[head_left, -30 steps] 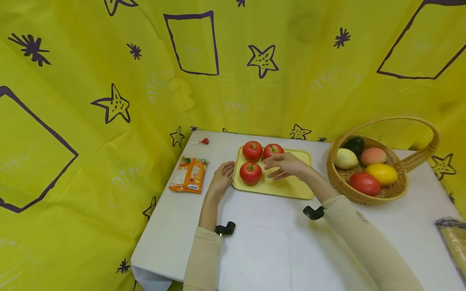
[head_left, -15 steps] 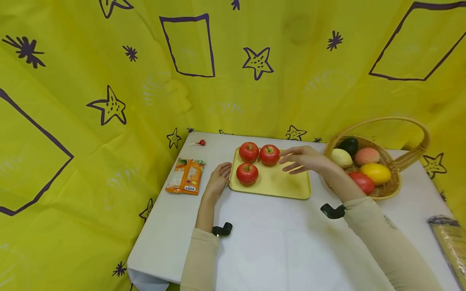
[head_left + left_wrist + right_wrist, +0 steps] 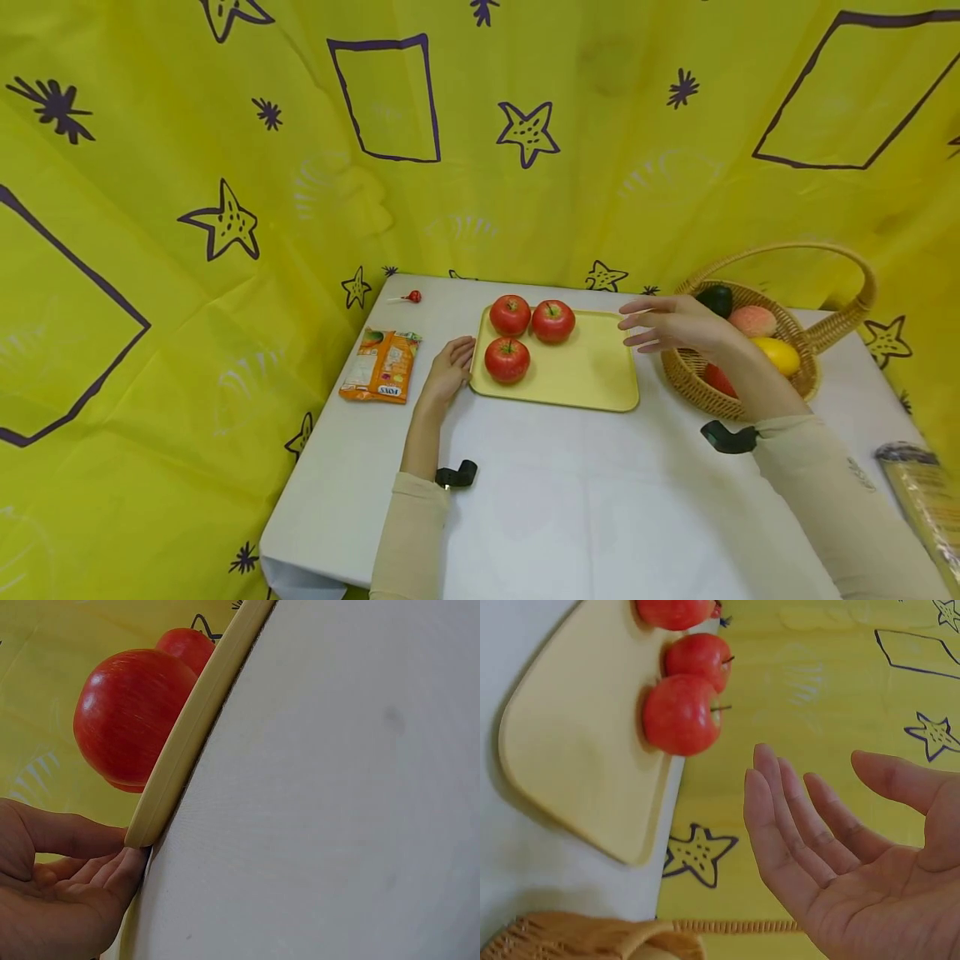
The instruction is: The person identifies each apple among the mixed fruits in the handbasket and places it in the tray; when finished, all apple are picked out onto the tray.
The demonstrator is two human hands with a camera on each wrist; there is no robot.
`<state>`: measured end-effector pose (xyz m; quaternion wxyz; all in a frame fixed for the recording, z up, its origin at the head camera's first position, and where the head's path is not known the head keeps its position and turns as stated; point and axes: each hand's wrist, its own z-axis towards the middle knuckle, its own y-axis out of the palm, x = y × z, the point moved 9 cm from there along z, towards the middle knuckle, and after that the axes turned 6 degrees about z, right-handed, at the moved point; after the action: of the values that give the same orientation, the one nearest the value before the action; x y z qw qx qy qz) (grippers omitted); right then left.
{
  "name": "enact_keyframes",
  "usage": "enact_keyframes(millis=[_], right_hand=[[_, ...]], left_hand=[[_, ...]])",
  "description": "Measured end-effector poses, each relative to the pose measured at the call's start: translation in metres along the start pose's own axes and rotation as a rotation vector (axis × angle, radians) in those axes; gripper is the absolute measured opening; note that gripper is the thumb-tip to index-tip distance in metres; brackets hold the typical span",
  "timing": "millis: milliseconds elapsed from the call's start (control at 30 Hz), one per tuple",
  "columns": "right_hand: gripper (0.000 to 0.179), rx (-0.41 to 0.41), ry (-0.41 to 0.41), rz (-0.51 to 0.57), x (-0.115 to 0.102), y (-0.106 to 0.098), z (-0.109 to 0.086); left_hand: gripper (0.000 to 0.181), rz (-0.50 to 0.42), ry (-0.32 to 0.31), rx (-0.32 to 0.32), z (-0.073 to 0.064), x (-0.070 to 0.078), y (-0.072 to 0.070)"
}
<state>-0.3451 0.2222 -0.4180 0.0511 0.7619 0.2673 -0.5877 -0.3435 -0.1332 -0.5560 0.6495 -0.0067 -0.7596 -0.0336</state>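
Three red apples stand on the left part of a yellow tray (image 3: 585, 375): one at the back left (image 3: 510, 316), one beside it (image 3: 553, 322) and one in front (image 3: 507, 361). My left hand (image 3: 446, 372) is at the tray's left edge. In the left wrist view, its thumb and fingers (image 3: 124, 881) pinch the tray's corner. My right hand (image 3: 678, 322) hovers between the tray's right edge and the wicker basket (image 3: 701, 396), overlapping the basket's rim in the head view. The right wrist view shows its fingers (image 3: 761, 817) spread and loosely bent, with nothing in them.
Inside the basket lie an avocado (image 3: 716, 300), a peach-like fruit (image 3: 752, 321), a yellow mango-like fruit (image 3: 780, 356) and a partly hidden red one (image 3: 717, 380). An orange snack packet (image 3: 381, 367) and a red lollipop (image 3: 412, 296) lie at left. A plastic-wrapped package (image 3: 918, 492) is at right.
My right hand has moved right, from beside the apples across the tray to the basket's near side, carrying nothing. My left hand stays at the tray's edge. The view has shifted slightly.
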Motion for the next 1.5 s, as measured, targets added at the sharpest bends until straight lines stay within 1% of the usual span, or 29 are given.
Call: enact_keyframes(millis=[167, 333, 533, 633, 733, 867, 1033, 1100, 1333, 1467, 1500], right_hand=[[0.054, 0.037, 0.005, -0.008, 0.007, -0.021, -0.010], [0.056, 0.029, 0.047, 0.028, 0.014, -0.039, -0.020], [0.056, 0.034, 0.082, -0.046, 0.028, -0.065, -0.021], [0.054, 0.040, 0.089, -0.071, 0.034, -0.076, -0.022], [0.054, 0.041, 0.088, -0.124, 0.038, -0.086, -0.024], [0.057, 0.026, 0.109, -0.202, 0.043, -0.096, -0.031], [0.068, 0.003, 0.178, -0.242, 0.055, -0.107, -0.039], [0.070, 0.008, 0.202, -0.243, 0.060, -0.112, -0.041], [0.064, 0.024, 0.247, -0.217, 0.075, -0.123, -0.048], [0.073, 0.009, 0.283, -0.231, 0.086, -0.128, -0.050], [0.073, -0.007, 0.285, -0.246, 0.088, -0.129, -0.050]], left_hand=[[0.081, 0.006, -0.020, 0.005, 0.000, -0.002, -0.002], [0.082, 0.003, -0.016, 0.006, 0.001, -0.002, -0.005], [0.082, -0.007, -0.010, 0.016, 0.002, 0.000, -0.008], [0.082, -0.015, -0.009, 0.015, 0.002, 0.000, -0.008], [0.082, -0.015, -0.012, 0.017, 0.002, 0.000, -0.009], [0.081, -0.015, -0.018, 0.022, 0.003, -0.002, -0.010], [0.081, -0.008, -0.018, 0.017, 0.004, -0.004, -0.010], [0.081, -0.001, -0.019, 0.015, 0.003, -0.004, -0.009], [0.081, -0.001, -0.027, 0.005, 0.001, -0.004, -0.007], [0.081, -0.006, -0.033, 0.001, 0.001, -0.005, -0.005], [0.081, -0.008, -0.033, 0.002, 0.001, -0.006, -0.004]])
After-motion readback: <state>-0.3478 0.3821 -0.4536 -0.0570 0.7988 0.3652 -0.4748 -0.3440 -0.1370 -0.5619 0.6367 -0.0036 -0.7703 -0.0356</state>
